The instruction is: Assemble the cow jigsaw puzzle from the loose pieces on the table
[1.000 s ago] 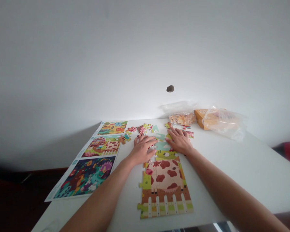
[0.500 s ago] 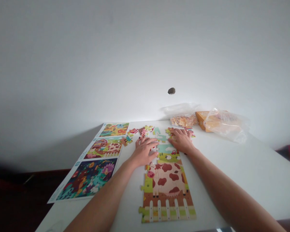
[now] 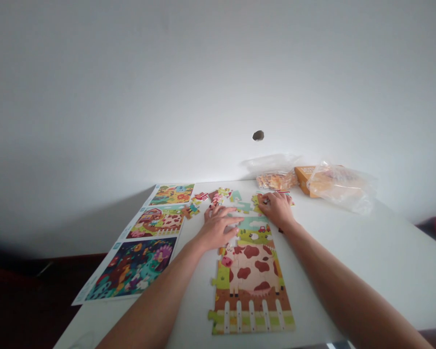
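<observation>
In the head view, a partly joined jigsaw puzzle [image 3: 252, 271] shows a spotted cow above a white fence. My left hand [image 3: 220, 227] rests at its upper left edge, fingers spread, covering part of the border there. Beyond the puzzle's top, my right hand [image 3: 278, 209] has its fingers curled down on a green puzzle piece [image 3: 256, 200]; the fingertips are partly hidden. Loose sky-blue pieces [image 3: 244, 207] lie between the hands. More loose pieces [image 3: 218, 195] are scattered behind my left hand, and a piece with a blue-green figure [image 3: 191, 210] lies left of it.
A printed sheet [image 3: 121, 238] with three pictures, the middle one a farm scene with a cow, lies at the left. By the wall are a clear bag of pieces [image 3: 276, 181], an orange box [image 3: 305, 182] and a crumpled plastic bag [image 3: 343, 186]. The wall has a hole [image 3: 258, 135].
My right hand's fingers have drawn together and curled over the green piece, and the hand has shifted slightly right. My left hand has stayed nearly still, its fingers stretching slightly rightward.
</observation>
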The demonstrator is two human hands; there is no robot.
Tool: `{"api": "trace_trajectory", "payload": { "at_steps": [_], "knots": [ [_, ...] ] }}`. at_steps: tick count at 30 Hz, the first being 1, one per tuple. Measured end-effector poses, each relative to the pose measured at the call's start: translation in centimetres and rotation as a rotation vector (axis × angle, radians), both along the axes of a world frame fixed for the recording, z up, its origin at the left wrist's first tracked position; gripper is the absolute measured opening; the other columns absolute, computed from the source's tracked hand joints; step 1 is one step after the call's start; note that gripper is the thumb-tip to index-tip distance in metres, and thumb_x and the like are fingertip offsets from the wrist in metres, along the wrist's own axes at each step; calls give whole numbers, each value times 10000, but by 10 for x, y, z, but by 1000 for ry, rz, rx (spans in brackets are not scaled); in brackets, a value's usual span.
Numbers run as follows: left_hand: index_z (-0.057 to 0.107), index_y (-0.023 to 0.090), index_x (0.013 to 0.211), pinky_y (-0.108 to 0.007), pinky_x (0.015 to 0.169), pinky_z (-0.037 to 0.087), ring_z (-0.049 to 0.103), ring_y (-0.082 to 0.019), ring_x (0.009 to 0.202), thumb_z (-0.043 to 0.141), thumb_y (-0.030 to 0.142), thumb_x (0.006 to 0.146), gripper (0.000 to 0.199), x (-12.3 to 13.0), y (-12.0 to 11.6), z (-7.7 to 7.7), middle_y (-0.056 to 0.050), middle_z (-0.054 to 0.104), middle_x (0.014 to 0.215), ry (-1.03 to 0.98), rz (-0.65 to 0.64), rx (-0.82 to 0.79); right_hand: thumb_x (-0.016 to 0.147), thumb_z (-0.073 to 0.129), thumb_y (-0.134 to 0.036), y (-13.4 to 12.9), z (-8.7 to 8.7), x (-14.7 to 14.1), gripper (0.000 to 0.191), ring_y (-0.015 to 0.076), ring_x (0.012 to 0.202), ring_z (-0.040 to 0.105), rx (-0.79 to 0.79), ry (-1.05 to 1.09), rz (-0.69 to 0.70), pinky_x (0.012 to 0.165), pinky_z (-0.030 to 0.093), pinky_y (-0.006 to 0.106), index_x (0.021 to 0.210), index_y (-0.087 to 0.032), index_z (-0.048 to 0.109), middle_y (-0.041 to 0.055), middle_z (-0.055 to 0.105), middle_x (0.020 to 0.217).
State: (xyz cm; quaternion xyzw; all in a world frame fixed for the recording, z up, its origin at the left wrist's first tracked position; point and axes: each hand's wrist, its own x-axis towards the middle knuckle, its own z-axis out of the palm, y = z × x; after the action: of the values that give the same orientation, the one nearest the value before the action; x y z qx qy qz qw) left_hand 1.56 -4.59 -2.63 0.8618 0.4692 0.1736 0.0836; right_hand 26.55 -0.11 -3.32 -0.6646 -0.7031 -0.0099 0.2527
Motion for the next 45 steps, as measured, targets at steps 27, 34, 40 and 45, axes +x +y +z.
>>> {"api": "trace_trajectory", "payload": {
  "at_steps": [27,34,40,45],
  "knots": [
    [677,440,1174,-592,1114,230,419,-305,1288,607,375,887,302,0,3,-5,42,550,1399,-26,-1,26,929,532,-417,7,-11,10,215,321,1158,452,-63,-25,72,1018,231,553,989,-262,668,65,627,1182],
    [674,439,1178,-588,1111,231,424,-302,1288,605,381,891,301,0,2,-5,56,550,1402,-23,6,27,895,571,-370,12,-14,16,249,324,1133,459,-69,15,-4,999,287,499,1098,-278,681,99,611,1141],
    [675,437,1178,-576,1115,236,423,-300,1297,600,384,894,298,1,2,-4,51,551,1401,-22,4,28,893,542,-325,13,-16,17,278,304,1164,463,-44,13,31,1022,283,492,1125,-302,694,81,611,1194],
    [671,440,1181,-553,1123,243,428,-284,1293,599,378,893,303,1,2,-3,55,553,1397,-18,5,24,939,475,-458,9,-14,12,392,361,1374,278,-94,-135,139,1058,198,610,1295,-350,598,32,438,1487]
  ]
}}
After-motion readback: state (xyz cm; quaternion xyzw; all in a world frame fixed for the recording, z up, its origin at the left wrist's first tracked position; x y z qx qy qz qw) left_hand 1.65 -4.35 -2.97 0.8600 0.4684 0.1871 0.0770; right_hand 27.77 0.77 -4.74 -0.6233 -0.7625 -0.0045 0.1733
